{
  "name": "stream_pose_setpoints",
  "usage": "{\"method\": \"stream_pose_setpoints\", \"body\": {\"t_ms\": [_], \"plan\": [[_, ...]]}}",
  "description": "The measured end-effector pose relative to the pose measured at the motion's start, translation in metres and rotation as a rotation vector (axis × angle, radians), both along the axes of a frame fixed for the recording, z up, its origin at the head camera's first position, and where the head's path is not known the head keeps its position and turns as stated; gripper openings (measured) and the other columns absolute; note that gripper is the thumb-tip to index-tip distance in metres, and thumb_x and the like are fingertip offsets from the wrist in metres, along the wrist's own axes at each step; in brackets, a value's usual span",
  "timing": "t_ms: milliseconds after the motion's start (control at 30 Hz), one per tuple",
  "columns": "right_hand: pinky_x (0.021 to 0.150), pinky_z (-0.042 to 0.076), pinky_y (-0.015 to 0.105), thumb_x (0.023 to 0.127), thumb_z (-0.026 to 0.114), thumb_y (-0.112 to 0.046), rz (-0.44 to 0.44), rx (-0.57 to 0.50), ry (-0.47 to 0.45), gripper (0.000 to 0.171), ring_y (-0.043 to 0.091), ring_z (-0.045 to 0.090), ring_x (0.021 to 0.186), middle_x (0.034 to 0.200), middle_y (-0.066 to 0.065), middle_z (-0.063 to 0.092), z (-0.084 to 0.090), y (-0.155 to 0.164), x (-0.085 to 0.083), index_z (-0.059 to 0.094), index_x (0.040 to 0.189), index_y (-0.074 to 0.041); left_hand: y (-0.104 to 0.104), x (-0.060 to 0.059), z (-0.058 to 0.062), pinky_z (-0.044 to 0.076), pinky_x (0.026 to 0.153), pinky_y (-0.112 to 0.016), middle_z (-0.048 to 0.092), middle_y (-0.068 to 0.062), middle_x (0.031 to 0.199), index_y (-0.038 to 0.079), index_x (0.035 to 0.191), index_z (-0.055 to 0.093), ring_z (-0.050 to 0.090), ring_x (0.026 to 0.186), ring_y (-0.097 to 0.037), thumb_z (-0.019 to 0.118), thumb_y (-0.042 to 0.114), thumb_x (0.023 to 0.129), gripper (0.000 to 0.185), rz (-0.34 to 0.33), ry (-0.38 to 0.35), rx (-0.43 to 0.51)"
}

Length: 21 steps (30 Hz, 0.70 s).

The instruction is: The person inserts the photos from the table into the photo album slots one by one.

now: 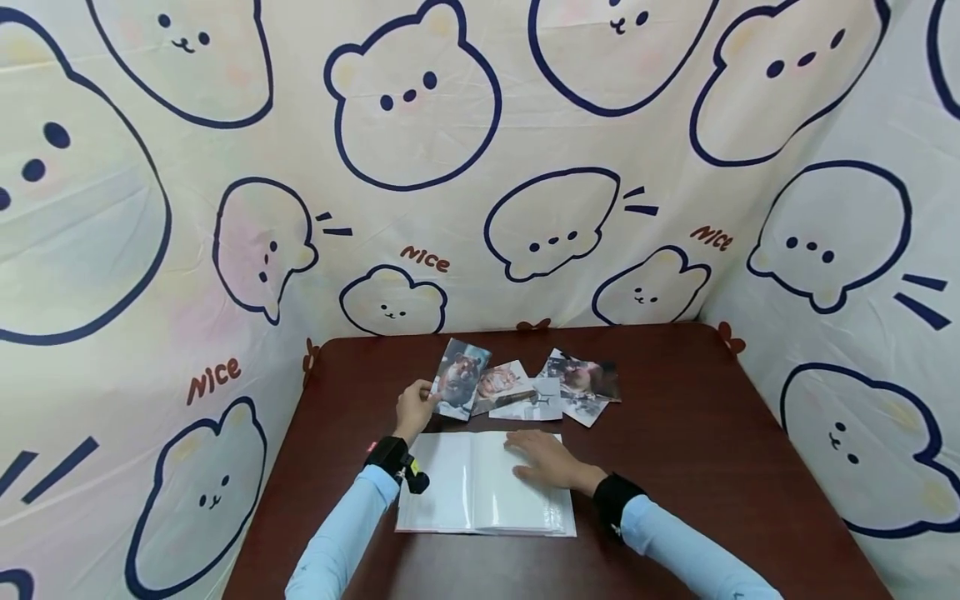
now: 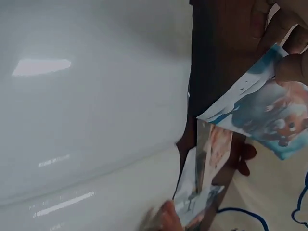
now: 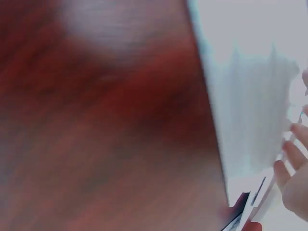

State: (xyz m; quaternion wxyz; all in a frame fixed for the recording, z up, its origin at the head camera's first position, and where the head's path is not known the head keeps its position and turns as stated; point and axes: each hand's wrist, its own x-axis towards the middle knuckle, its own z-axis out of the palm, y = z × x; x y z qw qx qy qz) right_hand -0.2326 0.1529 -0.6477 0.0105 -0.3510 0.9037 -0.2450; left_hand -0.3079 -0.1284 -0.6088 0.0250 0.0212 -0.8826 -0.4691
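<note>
Left hand: the left hand (image 1: 415, 408) pinches a hamster photo (image 1: 459, 377) by its near-left corner, thumb on top and fingers curled under; the photo is tilted up off the table, just beyond the far edge of the album. In the left wrist view the same photo (image 2: 269, 120) shows a fingertip (image 2: 291, 67) on its upper edge.
Right hand: the right hand (image 1: 547, 462) lies flat on the right page of the album, fingers straight and slightly spread, pressing the page down.
Album: the open photo album (image 1: 457, 487) lies on the near middle of the table, its pages white and glossy.
Other photos: a loose spread of photos (image 1: 555, 387) lies on the table just beyond the album, to the right of the held one, overlapping one another.
Table: the dark red-brown table (image 1: 690, 433) carries everything.
Backdrop: a cream cloth printed with bear faces (image 1: 412, 92) hangs behind and at both sides.
</note>
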Motion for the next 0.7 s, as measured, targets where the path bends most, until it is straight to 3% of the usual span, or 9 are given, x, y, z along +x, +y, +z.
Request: {"method": "stream_pose_setpoints", "body": {"t_ms": [100,200,267,367,433,500,600,633,700], "plan": [[0.094,0.043,0.051,0.094,0.061,-0.022,-0.089,-0.162,-0.129,0.047,0.034,0.056,0.113,0.123,0.018,0.061,0.008,-0.007,-0.012,0.048,0.132,0.002,0.010,0.008,0.008,0.051,0.071,-0.039,0.067,-0.015,0.096,0.001,0.108,0.064,0.064,0.085,-0.027,0.069,0.013,0.088,0.024,0.028,-0.018,0.130],[0.090,0.047,0.047,0.097,0.057,-0.023,-0.211,-0.375,-0.354,0.055,0.036,0.058,0.109,0.121,0.022,0.060,0.016,-0.012,-0.023,0.036,0.140,0.006,0.023,0.017,0.011,0.051,0.070,-0.036,0.066,-0.017,0.096,-0.002,0.108,0.062,0.063,0.084,-0.026,0.069,0.011,0.088,0.026,0.011,-0.056,0.286],[0.091,0.047,0.047,0.098,0.055,-0.028,-0.284,-0.513,-0.502,0.061,0.038,0.057,0.111,0.124,0.024,0.056,0.017,-0.012,-0.030,0.029,0.144,0.002,0.030,0.025,0.011,0.051,0.071,-0.036,0.065,-0.018,0.097,-0.003,0.110,0.061,0.061,0.085,-0.024,0.068,0.011,0.088,0.027,-0.016,-0.078,0.366],[0.088,0.049,0.045,0.097,0.056,-0.036,-0.286,-0.684,-0.595,0.064,0.035,0.058,0.107,0.124,0.023,0.055,0.012,-0.007,-0.039,0.030,0.145,-0.002,0.039,0.036,0.007,0.051,0.077,-0.041,0.064,-0.017,0.098,-0.004,0.111,0.059,0.059,0.084,-0.019,0.067,0.011,0.089,0.028,-0.057,-0.107,0.430],[0.084,0.050,0.042,0.095,0.057,-0.039,-0.213,-0.791,-0.613,0.060,0.029,0.061,0.101,0.119,0.017,0.058,-0.001,-0.001,-0.047,0.036,0.141,-0.007,0.044,0.044,0.004,0.051,0.080,-0.045,0.063,-0.017,0.098,-0.004,0.112,0.059,0.059,0.085,-0.017,0.067,0.011,0.090,0.028,-0.088,-0.118,0.441],[0.077,0.051,0.040,0.094,0.060,-0.039,-0.184,-0.841,-0.610,0.053,0.027,0.060,0.089,0.104,0.015,0.060,-0.006,0.001,-0.049,0.045,0.130,-0.004,0.046,0.049,-0.001,0.052,0.080,-0.046,0.063,-0.017,0.098,-0.004,0.112,0.058,0.059,0.084,-0.017,0.066,0.012,0.090,0.028,-0.125,-0.120,0.435],[0.066,0.048,0.040,0.094,0.062,-0.031,-0.234,-0.851,-0.610,0.041,0.027,0.056,0.075,0.087,0.014,0.057,-0.004,-0.003,-0.047,0.051,0.116,0.002,0.047,0.054,-0.007,0.052,0.074,-0.040,0.063,-0.014,0.097,-0.001,0.112,0.059,0.060,0.083,-0.018,0.066,0.015,0.090,0.028,-0.165,-0.094,0.355],[0.065,0.047,0.041,0.094,0.062,-0.028,-0.295,-0.827,-0.622,0.040,0.028,0.053,0.071,0.083,0.015,0.055,0.007,-0.007,-0.042,0.051,0.111,0.006,0.047,0.055,-0.009,0.051,0.072,-0.037,0.063,-0.013,0.096,-0.001,0.112,0.059,0.060,0.083,-0.019,0.067,0.016,0.090,0.028,-0.174,-0.073,0.320],[0.060,0.043,0.040,0.096,0.059,-0.019,-0.306,-0.807,-0.607,0.032,0.027,0.047,0.064,0.075,0.013,0.050,0.019,-0.009,-0.037,0.049,0.105,0.010,0.046,0.057,-0.012,0.050,0.070,-0.034,0.063,-0.012,0.096,0.001,0.113,0.059,0.061,0.084,-0.021,0.066,0.018,0.091,0.029,-0.192,-0.016,0.237]]}}
